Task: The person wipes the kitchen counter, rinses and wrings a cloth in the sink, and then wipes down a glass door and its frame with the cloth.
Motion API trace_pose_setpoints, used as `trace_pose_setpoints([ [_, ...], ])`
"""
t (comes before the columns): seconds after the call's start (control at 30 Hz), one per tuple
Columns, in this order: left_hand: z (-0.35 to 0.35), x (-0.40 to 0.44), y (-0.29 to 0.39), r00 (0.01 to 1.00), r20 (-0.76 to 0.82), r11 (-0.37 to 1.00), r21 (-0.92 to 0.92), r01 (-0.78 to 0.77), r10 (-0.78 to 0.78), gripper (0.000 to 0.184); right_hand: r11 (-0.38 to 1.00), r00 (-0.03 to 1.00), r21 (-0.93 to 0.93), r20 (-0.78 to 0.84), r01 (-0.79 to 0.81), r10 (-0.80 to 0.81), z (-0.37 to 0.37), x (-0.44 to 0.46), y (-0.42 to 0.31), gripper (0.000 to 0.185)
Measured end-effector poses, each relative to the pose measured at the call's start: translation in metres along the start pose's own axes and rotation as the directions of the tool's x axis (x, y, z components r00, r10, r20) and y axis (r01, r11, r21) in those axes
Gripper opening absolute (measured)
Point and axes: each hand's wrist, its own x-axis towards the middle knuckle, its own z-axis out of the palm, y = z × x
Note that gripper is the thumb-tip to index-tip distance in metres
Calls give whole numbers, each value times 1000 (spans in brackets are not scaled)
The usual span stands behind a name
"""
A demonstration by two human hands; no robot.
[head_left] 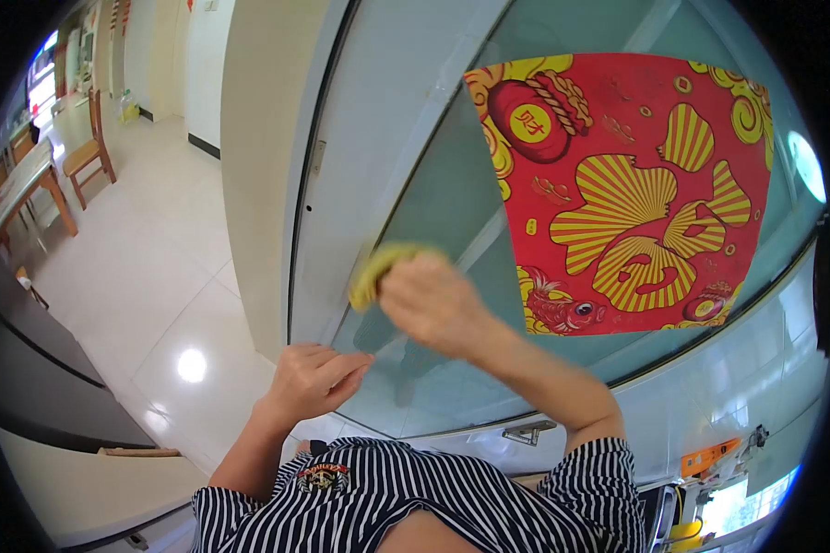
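Observation:
My right hand (432, 304) is closed around a yellow cloth (374, 276), blurred by motion. It holds the cloth against or close to the glass door (452, 359), by the white door frame; contact cannot be made out for certain. Lower and to the left, my left hand (315, 382) hangs in front of my body with its fingers curled in and the thumb pointing right. Nothing shows in that hand. On the glass, up and right of my right hand, is a red and yellow poster (539, 221) with a large striped character and a fish.
A white door frame (350, 175) and a beige wall edge (258, 184) stand to the left. Beyond them a wooden chair (90, 152) and table (28, 184) rest on the tiled floor (157, 267). A metal door handle (528, 432) is at lower right.

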Motion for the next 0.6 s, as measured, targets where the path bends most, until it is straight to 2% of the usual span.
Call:
trace_pose_setpoints([
  [0.03,1,-1,-1,1000,-10,1000,-9,-20,20,21,988,988,-150,-135,48,-68,-27,36,12,17],
  [0.1,3,-4,-3,1000,-17,1000,-15,-20,20,21,969,946,-243,-320,-32,-49,-68,103,39,17],
  [0.13,6,-4,-4,999,-6,999,-20,-34,34,23,899,952,-360,-262,-248,158,-85,131,44,17],
  [0.17,8,-4,-5,999,5,998,-26,-51,51,24,761,914,-507,-191,-404,358,-102,160,49,19],
  [0.23,9,-3,-5,999,-3,998,-38,-54,54,24,627,981,-765,-196,-146,-11,-93,181,110,43],
  [0.27,9,-4,-5,998,-16,996,-52,-68,67,25,634,981,-759,-195,-149,-3,-85,180,107,43],
  [0.33,3,-7,-5,999,-7,998,-53,-44,44,24,741,956,-604,-197,-293,218,-58,179,95,47],
  [0.37,2,-7,-5,1000,-8,998,-49,-25,25,23,773,966,-592,-234,-229,107,-27,164,99,23],
  [0.43,-7,-15,-5,1000,-1,1000,-27,4,-4,21,793,962,-577,-271,-197,41,31,130,74,29],
  [0.47,-13,-18,-8,1000,-3,1000,2,18,-18,20,784,983,-595,-59,-174,173,53,110,46,32],
  [0.5,-20,-23,-9,1000,0,1000,4,14,-14,20,778,941,-610,155,-149,301,73,84,16,36],
  [0.53,-27,-29,-9,998,35,996,65,55,-57,18,859,960,-507,196,-76,201,106,50,-1,38],
  [0.6,-37,-37,-7,994,64,989,123,84,-93,16,948,945,-316,297,-40,139,170,-15,-37,38],
])
